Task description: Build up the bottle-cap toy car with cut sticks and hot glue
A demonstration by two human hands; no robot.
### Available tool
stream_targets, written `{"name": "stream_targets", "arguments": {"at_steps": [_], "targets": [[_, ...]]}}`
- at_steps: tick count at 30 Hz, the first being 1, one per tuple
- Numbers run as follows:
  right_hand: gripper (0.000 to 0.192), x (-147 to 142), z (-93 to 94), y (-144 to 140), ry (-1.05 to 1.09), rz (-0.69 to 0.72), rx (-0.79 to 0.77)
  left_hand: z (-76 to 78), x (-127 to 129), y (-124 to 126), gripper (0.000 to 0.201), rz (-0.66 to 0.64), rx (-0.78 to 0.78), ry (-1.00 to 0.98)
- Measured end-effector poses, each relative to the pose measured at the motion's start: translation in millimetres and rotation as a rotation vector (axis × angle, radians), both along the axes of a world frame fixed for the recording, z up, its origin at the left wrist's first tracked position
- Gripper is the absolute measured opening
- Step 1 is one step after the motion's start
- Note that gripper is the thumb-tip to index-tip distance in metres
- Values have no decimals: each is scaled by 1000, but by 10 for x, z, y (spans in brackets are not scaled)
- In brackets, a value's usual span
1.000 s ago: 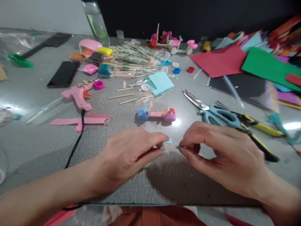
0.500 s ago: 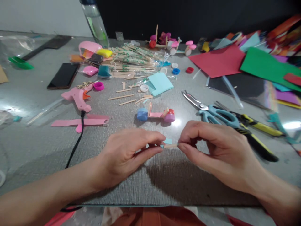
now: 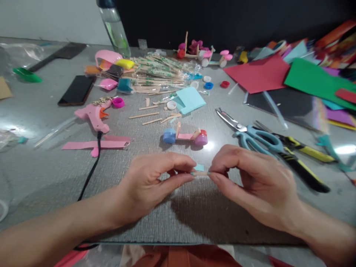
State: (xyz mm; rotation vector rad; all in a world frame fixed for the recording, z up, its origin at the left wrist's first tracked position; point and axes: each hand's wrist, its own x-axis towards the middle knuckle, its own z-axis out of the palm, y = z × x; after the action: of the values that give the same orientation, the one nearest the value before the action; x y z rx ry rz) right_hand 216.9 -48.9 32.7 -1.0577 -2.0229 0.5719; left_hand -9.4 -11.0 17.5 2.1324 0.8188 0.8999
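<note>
- Head view: the left hand point(image 3: 155, 185) pinches one end of a short wooden stick point(image 3: 200, 173) between thumb and fingertips.
- The right hand point(image 3: 253, 185) pinches its other end.
- The stick spans the gap between both hands, nearer the person than the bottle-cap car point(image 3: 185, 136).
- Blue-handled scissors point(image 3: 263, 138) lie beyond the right hand.

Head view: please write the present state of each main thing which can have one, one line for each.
Wooden piece: held between both hands
Left hand: pinching the piece's left end
Right hand: pinching its right end
Pliers: handles spread apart
Scissors: lying flat, blade opening unclear
Phone: lying flat, screen dark
Glue gun: lying on its side
Bottle: dark cap on
</note>
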Motion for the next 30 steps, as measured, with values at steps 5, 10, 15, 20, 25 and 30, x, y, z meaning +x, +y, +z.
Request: {"name": "stream_targets", "arguments": {"at_steps": [5,10,15,20,25,30], "targets": [[10,12,-65,-2,93,1,-30,-19,22,4,18,-11,-186,-170],[10,-5,-138,2,189,-29,-102,-18,37,8,26,-12,-354,-263],[12,-16,-139,3,197,-43,-92,-33,19,-7,17,17,-221,-126],[11,-17,-144,-10,184,-20,-77,-39,-1,-20,9,17,-13,-47],[11,-34,-160,-4,173,-17,-69,-5,-10,-26,7,19,89,14],[10,-20,-127,8,156,-4,-64,7,-14,-38,8,14,121,31]]}}
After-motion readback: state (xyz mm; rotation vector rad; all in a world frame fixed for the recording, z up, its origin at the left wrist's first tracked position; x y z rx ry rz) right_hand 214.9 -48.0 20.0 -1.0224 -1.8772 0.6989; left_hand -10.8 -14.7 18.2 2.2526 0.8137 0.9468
